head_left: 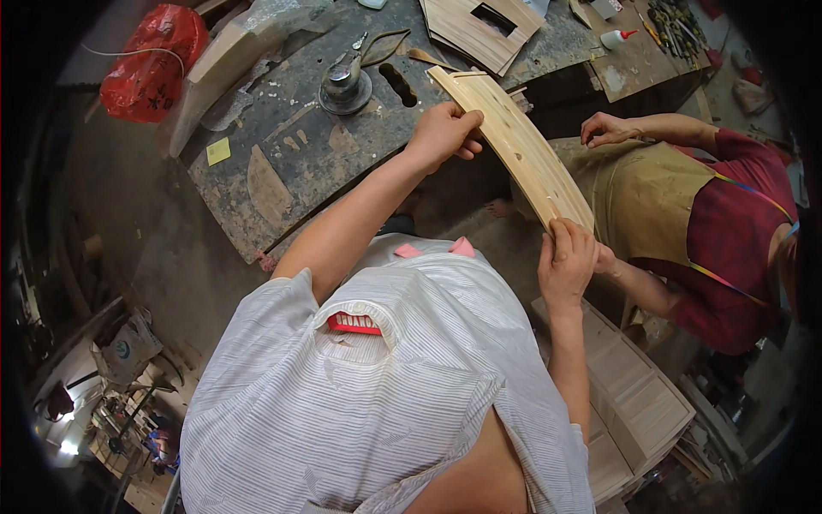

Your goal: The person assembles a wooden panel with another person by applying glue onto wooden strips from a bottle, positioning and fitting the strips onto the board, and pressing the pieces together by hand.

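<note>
A long pale wooden board slants from the workbench's edge down toward the right, held between my two hands. My left hand grips its upper left edge, thumb on top and fingers curled beneath. At the lower right end, my right hand pinches the board's corner, partly hiding it. A co-worker in a red shirt and tan apron stands just beyond the board. One of that person's hands is raised with bent fingers near the board; the other is mostly hidden behind my right hand.
A stained dark workbench carries a round metal tool, a yellow note and stacked wooden panels. A glue bottle and several hand tools lie far right. A wooden cabinet stands low right; a red bag is far left.
</note>
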`<state>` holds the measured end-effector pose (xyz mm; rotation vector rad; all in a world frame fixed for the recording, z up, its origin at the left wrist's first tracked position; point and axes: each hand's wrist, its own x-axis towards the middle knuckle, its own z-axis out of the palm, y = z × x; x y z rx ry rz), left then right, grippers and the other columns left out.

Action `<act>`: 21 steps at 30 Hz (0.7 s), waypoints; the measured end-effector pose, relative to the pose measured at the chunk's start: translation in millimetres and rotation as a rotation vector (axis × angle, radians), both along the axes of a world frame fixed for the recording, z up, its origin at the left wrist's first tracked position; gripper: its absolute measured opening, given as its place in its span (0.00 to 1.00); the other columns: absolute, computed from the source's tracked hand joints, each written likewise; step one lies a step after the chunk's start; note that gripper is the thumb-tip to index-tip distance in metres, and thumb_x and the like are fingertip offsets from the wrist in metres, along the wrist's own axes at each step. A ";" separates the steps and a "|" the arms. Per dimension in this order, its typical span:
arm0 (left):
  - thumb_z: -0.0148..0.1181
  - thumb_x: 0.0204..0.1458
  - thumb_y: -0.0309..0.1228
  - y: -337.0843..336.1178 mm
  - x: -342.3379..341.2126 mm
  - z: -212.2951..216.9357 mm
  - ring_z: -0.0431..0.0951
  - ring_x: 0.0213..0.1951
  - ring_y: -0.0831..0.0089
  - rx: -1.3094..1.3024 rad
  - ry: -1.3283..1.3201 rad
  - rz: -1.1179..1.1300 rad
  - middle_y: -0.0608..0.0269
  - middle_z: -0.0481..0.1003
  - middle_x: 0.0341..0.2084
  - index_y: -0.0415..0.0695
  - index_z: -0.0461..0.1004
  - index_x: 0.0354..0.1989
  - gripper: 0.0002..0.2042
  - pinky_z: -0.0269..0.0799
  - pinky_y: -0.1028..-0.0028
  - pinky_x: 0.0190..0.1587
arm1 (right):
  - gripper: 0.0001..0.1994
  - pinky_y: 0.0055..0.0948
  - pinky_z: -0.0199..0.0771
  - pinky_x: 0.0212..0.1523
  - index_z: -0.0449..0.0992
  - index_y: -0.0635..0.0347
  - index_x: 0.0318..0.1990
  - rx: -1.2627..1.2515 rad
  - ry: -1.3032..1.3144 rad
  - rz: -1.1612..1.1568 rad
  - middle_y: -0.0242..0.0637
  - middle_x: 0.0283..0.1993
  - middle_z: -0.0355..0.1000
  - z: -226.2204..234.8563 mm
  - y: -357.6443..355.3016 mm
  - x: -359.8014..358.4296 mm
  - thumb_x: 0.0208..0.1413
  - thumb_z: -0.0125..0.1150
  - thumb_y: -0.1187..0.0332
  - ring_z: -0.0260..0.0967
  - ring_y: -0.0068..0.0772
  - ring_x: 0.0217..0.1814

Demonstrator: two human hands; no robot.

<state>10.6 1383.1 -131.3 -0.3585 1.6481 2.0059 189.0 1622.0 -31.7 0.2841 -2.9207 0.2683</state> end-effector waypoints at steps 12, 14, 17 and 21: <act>0.61 0.63 0.34 2.7 -3.6 -5.2 0.85 0.28 0.70 0.063 -0.035 0.011 0.53 0.81 0.35 0.31 0.76 0.45 0.15 0.83 0.73 0.26 | 0.14 0.45 0.66 0.59 0.79 0.60 0.49 -0.003 0.013 -0.028 0.38 0.50 0.76 -8.5 1.1 -2.6 0.55 0.67 0.74 0.71 0.45 0.55; 0.62 0.63 0.34 3.2 -2.7 -4.5 0.85 0.28 0.70 0.074 -0.046 0.011 0.53 0.81 0.35 0.31 0.76 0.45 0.14 0.83 0.73 0.26 | 0.14 0.45 0.66 0.59 0.79 0.59 0.49 0.018 0.015 -0.026 0.38 0.51 0.76 -8.2 0.2 -3.8 0.55 0.67 0.74 0.71 0.45 0.55; 0.62 0.63 0.33 4.1 -4.1 -2.0 0.85 0.27 0.69 0.081 -0.063 0.012 0.52 0.81 0.35 0.31 0.75 0.45 0.14 0.83 0.73 0.25 | 0.14 0.45 0.67 0.57 0.79 0.59 0.49 -0.006 0.017 -0.034 0.37 0.52 0.76 -11.1 3.2 -2.9 0.54 0.67 0.74 0.72 0.45 0.55; 0.63 0.61 0.33 3.7 -5.2 -2.3 0.84 0.27 0.70 0.101 -0.087 0.019 0.54 0.81 0.33 0.33 0.73 0.45 0.14 0.83 0.73 0.26 | 0.13 0.45 0.68 0.56 0.79 0.59 0.48 -0.014 0.039 -0.041 0.37 0.52 0.77 -11.7 4.3 -4.8 0.54 0.66 0.74 0.73 0.45 0.55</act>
